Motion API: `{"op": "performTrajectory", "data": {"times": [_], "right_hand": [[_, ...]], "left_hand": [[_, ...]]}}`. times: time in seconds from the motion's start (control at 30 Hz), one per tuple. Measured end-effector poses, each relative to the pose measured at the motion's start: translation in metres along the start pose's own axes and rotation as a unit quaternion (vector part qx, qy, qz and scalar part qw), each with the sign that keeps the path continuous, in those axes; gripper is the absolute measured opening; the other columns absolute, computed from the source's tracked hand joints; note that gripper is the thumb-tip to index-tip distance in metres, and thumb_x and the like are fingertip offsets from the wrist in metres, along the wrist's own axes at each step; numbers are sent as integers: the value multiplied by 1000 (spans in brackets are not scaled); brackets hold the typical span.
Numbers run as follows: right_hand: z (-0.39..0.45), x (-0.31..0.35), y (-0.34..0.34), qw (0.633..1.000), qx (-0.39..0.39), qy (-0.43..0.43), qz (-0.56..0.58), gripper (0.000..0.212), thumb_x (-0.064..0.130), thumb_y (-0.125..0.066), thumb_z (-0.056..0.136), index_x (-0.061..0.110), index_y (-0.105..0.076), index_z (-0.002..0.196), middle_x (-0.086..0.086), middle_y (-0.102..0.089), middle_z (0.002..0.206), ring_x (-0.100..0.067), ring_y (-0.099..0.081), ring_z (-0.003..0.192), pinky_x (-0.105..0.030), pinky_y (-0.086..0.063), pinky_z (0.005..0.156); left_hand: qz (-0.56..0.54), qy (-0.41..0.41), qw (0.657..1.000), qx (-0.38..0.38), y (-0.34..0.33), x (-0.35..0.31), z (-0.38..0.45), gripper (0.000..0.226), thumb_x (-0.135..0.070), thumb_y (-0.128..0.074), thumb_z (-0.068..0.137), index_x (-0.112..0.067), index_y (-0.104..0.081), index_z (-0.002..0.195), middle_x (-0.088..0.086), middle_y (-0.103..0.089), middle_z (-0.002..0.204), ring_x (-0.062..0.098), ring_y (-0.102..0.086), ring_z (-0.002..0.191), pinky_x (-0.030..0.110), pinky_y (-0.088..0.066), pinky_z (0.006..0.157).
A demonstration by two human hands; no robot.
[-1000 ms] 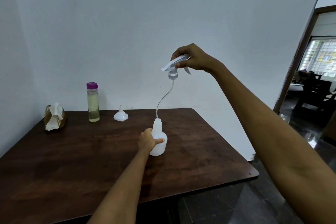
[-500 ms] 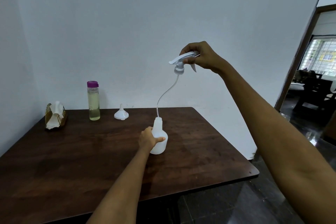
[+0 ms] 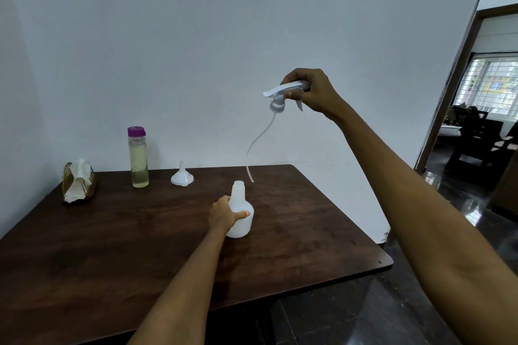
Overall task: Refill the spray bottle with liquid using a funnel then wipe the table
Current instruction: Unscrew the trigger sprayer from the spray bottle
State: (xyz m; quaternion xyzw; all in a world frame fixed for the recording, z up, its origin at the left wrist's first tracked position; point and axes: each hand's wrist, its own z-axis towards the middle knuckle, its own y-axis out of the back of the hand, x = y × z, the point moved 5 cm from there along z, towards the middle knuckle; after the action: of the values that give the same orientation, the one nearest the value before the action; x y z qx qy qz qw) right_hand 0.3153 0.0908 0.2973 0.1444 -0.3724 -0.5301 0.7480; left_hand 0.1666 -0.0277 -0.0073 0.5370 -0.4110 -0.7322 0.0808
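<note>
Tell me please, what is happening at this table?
A person is opening a spray bottle to refill it. The left hand steadies the white bottle on the table, while the right hand holds the trigger head up, its tube clear of the neck. The funnel and the liquid bottle stand untouched behind.
</note>
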Motion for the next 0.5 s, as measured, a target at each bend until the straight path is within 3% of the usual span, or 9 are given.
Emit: {"op": "performTrajectory", "data": {"times": [0.1, 0.27, 0.5], "right_hand": [[-3, -2, 0, 999, -31, -4, 16, 18, 2, -69, 79, -3, -66, 96, -8, -63, 87, -21, -54, 74, -24, -39, 62], [-9, -7, -9, 998, -62, -11, 25, 16, 1, -68, 80, -3, -66, 95, -4, -63, 86, -11, -53, 71, -10, -38, 61], [-16, -17, -27, 999, -29, -23, 25, 16, 2, -69, 79, -1, -67, 95, -6, -64, 86, -19, -54, 73, -20, -39, 62]], "left_hand": [[3, 2, 1000, 4, 0, -1, 0, 79, -43, -75, 75, -5, -43, 137, 10, -50, 139, 27, -47, 128, 36, -43, 100], [2, 7, 1000, 5, 1, -1, 0, 81, -42, -75, 76, -6, -41, 140, 9, -48, 142, 26, -44, 131, 36, -40, 103], [2, 11, 1000, 5, 1, -1, -1, 79, -42, -74, 76, -6, -42, 139, 9, -48, 141, 26, -44, 131, 36, -41, 102]]}}
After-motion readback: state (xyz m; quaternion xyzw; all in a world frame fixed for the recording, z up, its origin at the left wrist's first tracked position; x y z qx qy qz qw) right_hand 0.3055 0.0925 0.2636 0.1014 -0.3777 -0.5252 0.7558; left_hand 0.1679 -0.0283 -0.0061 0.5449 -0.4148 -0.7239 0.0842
